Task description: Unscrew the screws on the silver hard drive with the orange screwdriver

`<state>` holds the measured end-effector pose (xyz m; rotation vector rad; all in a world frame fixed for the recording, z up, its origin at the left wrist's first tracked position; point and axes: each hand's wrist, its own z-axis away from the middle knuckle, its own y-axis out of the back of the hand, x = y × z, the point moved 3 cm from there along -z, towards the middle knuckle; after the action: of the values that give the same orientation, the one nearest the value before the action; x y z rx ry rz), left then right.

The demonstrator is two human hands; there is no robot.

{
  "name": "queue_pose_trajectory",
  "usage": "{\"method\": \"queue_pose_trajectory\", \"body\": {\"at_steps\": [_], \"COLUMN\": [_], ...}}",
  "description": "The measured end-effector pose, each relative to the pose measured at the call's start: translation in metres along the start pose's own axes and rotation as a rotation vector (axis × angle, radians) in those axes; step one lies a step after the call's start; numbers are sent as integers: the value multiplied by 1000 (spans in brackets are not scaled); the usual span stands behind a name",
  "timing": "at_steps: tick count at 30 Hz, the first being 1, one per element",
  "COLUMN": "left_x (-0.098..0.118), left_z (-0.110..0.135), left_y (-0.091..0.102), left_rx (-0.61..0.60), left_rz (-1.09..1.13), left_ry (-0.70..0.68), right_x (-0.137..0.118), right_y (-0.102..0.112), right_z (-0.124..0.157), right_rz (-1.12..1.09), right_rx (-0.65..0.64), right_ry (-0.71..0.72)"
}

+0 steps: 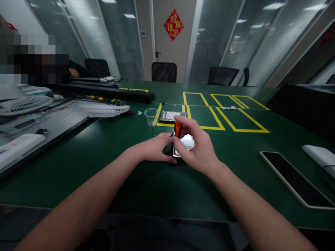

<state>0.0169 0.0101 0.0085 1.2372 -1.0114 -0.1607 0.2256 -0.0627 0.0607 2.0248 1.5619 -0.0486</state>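
Observation:
My right hand (197,144) grips an orange-and-black screwdriver (178,129), handle upward; its tip is hidden. Below it, a shiny silver hard drive (187,142) stands at the table's near middle, partly covered by my right hand. My left hand (157,148) is wrapped round the drive's left side, thumb toward me and fingers at the far side. Just beyond my hands lies a second hard drive (171,115), label up, inside a yellow tape outline. To its left is a clear plastic cup (151,117); I cannot make out its contents.
A smartphone (295,177) lies at the right on the green table (125,195). White fan parts (104,109) and a long black bar (117,93) are on the left. Yellow tape rectangles (242,130) mark the far right. Another person sits at far left.

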Motion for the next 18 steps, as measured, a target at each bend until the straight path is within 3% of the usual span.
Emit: {"method": "queue_pose_trajectory", "body": {"at_steps": [18], "left_x": [0], "left_z": [0], "left_y": [0], "left_rx": [18], "left_rz": [-3], "left_ry": [-65], "right_x": [6], "right_y": [-1], "right_z": [4], "right_rz": [-16], "right_rx": [-7], "right_ry": [-56]}}
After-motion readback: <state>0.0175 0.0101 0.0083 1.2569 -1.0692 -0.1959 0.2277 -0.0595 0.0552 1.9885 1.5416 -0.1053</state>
